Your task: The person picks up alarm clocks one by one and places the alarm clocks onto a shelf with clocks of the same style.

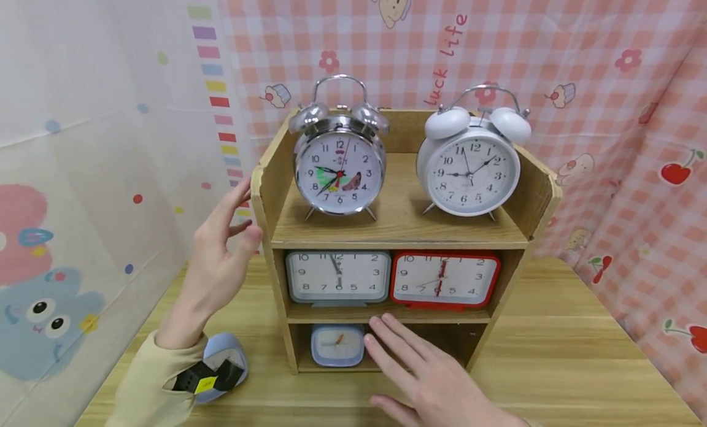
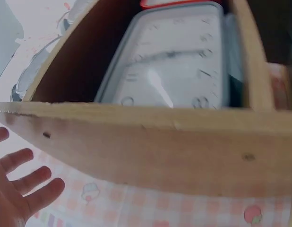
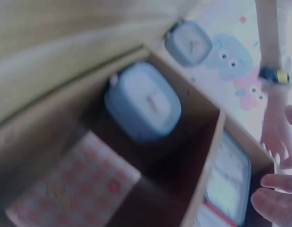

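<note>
Fingers spread, my left hand (image 1: 215,264) is beside the left side panel of a small wooden shelf (image 1: 400,316), its fingertips near the upper edge. My right hand (image 1: 428,378) is held out in front of the bottom compartment, fingers extended and holding nothing. Just left of its fingertips, a small light-blue clock (image 1: 338,345) stands in that compartment. A grey-framed clock (image 1: 339,277) and a red-framed clock (image 1: 445,280) stand side by side on the middle level. On top are a silver twin-bell alarm clock (image 1: 340,172) and a white twin-bell alarm clock (image 1: 469,171).
Another light-blue clock (image 1: 234,350) rests on the wooden table (image 1: 558,353) left of the shelf, partly hidden by my left wrist. A pink checked cloth (image 1: 547,40) hangs behind, and a pale printed curtain (image 1: 83,145) lines the left side.
</note>
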`<state>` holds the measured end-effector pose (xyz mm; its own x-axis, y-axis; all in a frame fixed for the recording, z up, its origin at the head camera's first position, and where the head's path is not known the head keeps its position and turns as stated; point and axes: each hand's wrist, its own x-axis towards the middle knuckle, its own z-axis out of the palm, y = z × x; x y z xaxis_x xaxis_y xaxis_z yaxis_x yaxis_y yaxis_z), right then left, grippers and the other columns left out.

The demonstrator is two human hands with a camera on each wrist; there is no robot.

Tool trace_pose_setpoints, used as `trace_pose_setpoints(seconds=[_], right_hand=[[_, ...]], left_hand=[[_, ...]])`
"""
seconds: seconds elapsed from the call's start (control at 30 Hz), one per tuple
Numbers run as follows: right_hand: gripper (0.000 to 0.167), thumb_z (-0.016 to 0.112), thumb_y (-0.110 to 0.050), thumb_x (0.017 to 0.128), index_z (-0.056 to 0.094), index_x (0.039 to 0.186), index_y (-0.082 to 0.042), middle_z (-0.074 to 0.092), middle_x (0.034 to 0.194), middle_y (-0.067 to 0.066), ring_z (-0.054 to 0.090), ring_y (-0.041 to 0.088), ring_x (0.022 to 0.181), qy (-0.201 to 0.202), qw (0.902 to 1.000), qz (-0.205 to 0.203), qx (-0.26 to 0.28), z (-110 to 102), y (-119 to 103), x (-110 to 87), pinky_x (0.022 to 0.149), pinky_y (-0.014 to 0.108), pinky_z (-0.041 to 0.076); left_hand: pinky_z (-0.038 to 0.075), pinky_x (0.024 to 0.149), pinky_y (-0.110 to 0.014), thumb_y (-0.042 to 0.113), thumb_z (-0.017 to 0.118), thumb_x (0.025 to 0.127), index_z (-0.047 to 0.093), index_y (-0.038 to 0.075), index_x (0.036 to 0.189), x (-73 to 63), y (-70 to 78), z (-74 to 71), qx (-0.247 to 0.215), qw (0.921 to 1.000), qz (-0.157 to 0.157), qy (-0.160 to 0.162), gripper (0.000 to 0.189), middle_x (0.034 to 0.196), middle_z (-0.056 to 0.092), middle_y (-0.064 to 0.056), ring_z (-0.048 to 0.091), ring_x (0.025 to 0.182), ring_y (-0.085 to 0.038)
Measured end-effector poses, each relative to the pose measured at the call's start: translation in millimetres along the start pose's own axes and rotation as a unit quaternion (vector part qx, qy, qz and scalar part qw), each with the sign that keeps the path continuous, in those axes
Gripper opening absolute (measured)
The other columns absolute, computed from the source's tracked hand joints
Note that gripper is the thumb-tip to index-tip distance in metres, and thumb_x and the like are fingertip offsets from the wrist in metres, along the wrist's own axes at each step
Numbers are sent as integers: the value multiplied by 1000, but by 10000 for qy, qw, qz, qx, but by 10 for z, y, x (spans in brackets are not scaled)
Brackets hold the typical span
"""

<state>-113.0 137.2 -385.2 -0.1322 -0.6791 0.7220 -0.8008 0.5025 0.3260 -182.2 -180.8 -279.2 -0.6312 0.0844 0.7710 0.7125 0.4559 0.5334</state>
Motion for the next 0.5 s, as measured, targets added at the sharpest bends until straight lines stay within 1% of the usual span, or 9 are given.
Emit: trace_pose_setpoints(seconds=[0.03,0.1,0.17,0.27,0.33,0.37,0.4,0.43,0.5], right_hand=[[61,48,-46,111,61,139,7,55,156,26,28,27,164,144,9999,7,-39,-60,38,16,135,30,22],[60,52,-44,110,63,136,9,48,162,23,29,27,164,456,9989,56,-92,-189,124,52,134,31,24],[58,54,-42,110,64,134,10,46,164,21,34,26,162,761,9968,181,-179,-312,204,88,133,30,27],[57,58,-40,108,65,131,12,58,152,27,40,25,159,1200,9915,406,-296,-484,323,135,131,29,31],[58,60,-40,107,65,129,13,64,140,33,47,28,155,1520,9860,555,-399,-575,406,167,129,29,34],[58,61,-40,107,65,128,14,66,134,35,49,30,153,1662,9830,637,-458,-618,448,182,129,29,35],[58,61,-40,106,65,129,13,66,132,36,51,31,151,1805,9796,716,-514,-655,489,197,129,30,36],[58,62,-40,106,65,129,13,65,133,36,52,32,150,1936,9761,803,-574,-695,532,205,129,31,36],[59,63,-41,105,64,132,11,64,139,33,53,33,149,2161,9685,1035,-675,-768,614,218,129,32,36]], left_hand=[[45,100,-6,48,52,108,43,27,162,-28,-8,-20,124,9999,17,-56,58,161,53,-7,52,143,-19],[51,106,-16,39,55,108,44,26,161,-78,-12,-59,398,9990,-3,-189,55,160,54,-8,51,144,-20],[49,108,-13,30,57,107,44,26,161,-120,-16,-97,618,9976,-41,-310,55,161,53,-8,51,146,-24],[47,107,-12,23,60,105,44,28,161,-169,-13,-149,895,9949,-73,-466,59,163,52,-6,51,148,-31],[37,103,0,20,63,103,44,29,161,-200,-24,-184,1081,9927,-93,-529,62,163,52,-6,51,148,-31],[36,102,0,20,64,103,43,31,161,-217,-31,-204,1193,9912,-107,-562,63,163,52,-5,51,148,-30],[36,102,0,20,65,103,43,31,161,-235,-39,-228,1283,9899,-126,-593,64,164,51,-4,51,148,-26],[36,102,0,19,67,102,42,32,161,-254,-51,-245,1366,9886,-137,-621,65,164,51,-3,50,149,-21],[35,101,1,19,69,101,42,32,161,-297,-78,-285,1477,9866,-185,-663,67,164,51,-3,47,149,-7]])
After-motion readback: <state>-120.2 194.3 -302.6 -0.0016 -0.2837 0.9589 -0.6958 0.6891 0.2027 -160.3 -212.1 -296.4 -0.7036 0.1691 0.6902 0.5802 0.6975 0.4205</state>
